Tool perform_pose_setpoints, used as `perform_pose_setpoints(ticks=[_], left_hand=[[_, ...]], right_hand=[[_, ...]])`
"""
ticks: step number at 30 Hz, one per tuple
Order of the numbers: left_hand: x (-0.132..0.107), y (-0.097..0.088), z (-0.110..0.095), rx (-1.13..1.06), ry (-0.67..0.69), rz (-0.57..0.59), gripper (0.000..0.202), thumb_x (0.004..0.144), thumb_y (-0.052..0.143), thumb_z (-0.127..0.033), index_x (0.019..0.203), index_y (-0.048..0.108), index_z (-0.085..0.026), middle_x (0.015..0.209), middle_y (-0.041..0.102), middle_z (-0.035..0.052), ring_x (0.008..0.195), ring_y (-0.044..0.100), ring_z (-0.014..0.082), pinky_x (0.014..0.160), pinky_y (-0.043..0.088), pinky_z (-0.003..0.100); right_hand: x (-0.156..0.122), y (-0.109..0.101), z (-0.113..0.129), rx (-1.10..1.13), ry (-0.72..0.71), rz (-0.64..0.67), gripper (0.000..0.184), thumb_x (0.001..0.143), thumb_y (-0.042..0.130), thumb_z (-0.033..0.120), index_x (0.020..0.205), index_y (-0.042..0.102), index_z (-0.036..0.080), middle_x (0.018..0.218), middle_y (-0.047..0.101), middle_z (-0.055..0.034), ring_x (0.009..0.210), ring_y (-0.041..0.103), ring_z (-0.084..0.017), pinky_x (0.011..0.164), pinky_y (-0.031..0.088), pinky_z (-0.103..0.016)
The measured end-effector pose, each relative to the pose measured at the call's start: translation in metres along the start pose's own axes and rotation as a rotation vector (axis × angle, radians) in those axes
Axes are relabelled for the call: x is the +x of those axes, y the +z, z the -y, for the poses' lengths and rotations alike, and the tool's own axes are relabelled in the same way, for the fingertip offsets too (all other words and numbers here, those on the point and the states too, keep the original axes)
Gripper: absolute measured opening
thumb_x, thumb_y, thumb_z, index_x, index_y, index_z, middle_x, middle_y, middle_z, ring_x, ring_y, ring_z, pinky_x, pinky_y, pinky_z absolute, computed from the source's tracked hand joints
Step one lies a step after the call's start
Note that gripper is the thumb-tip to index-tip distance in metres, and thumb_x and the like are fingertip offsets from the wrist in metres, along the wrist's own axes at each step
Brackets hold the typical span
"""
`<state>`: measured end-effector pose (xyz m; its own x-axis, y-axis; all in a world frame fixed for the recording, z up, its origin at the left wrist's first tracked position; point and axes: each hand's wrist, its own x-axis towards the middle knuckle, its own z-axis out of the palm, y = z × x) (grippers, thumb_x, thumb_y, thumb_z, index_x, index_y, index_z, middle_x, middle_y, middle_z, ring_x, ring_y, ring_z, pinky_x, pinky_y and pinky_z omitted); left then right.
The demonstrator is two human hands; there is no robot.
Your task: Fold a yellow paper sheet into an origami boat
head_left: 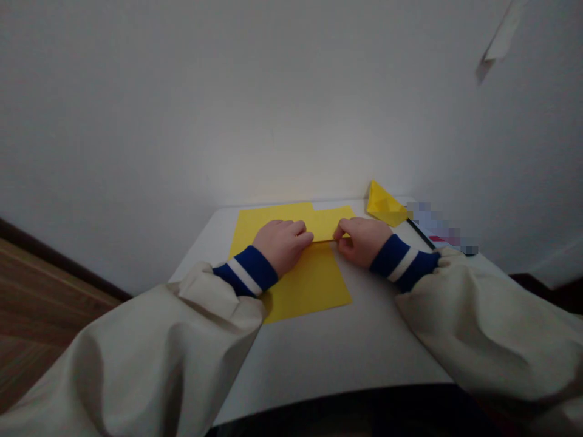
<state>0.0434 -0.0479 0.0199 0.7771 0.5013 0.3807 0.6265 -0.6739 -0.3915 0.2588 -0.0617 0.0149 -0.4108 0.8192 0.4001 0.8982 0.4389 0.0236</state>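
Observation:
Sheets of yellow paper (310, 285) lie on a white table (355, 346). On top of them sits a smaller folded yellow piece (328, 223). My left hand (282, 243) rests curled on the paper with its fingertips pressing the folded piece's near edge. My right hand (362, 240) pinches the same edge from the right, thumb and fingers together. Both arms wear cream sleeves with blue and white striped cuffs.
A folded yellow paper shape (385, 204) stands at the table's far right corner. A dark thin pen-like thing (421, 233) and a blurred flat item (444, 233) lie to the right. A white wall rises behind; wooden floor (31, 303) shows at left.

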Motion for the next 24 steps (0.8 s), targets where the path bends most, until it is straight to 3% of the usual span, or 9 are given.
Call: perform_pose_setpoints(ticks=[6,13,24], left_hand=[[-0.002,0.002,0.001,0.044,-0.069,0.011,0.016,0.086,0.046,-0.024,0.08,0.058,-0.017,0.075,0.058,0.0047,0.065,0.053,0.0166,0.061,0.036,0.032],[-0.002,0.0,0.002,0.025,0.012,-0.032,0.013,0.086,0.047,-0.022,0.08,0.058,-0.019,0.076,0.059,0.0033,0.066,0.052,0.0157,0.066,0.037,0.032],[-0.008,0.014,0.007,0.054,-0.201,0.078,0.009,0.086,0.048,-0.022,0.088,0.056,-0.019,0.081,0.058,0.0059,0.073,0.053,0.0197,0.055,0.033,0.029]], right_hand=[[-0.001,0.0,-0.002,-0.043,0.008,0.002,0.015,0.076,0.047,0.028,0.082,0.059,0.022,0.078,0.065,-0.0039,0.069,0.055,-0.016,0.055,0.025,-0.027],[0.0,-0.001,0.003,-0.03,-0.055,-0.012,0.016,0.078,0.044,0.026,0.081,0.059,0.021,0.076,0.065,-0.0026,0.068,0.054,-0.015,0.055,0.025,-0.027],[0.002,0.005,-0.01,-0.103,0.078,0.07,0.018,0.078,0.043,0.03,0.083,0.059,0.022,0.077,0.065,-0.0049,0.066,0.056,-0.017,0.05,0.021,-0.027]])
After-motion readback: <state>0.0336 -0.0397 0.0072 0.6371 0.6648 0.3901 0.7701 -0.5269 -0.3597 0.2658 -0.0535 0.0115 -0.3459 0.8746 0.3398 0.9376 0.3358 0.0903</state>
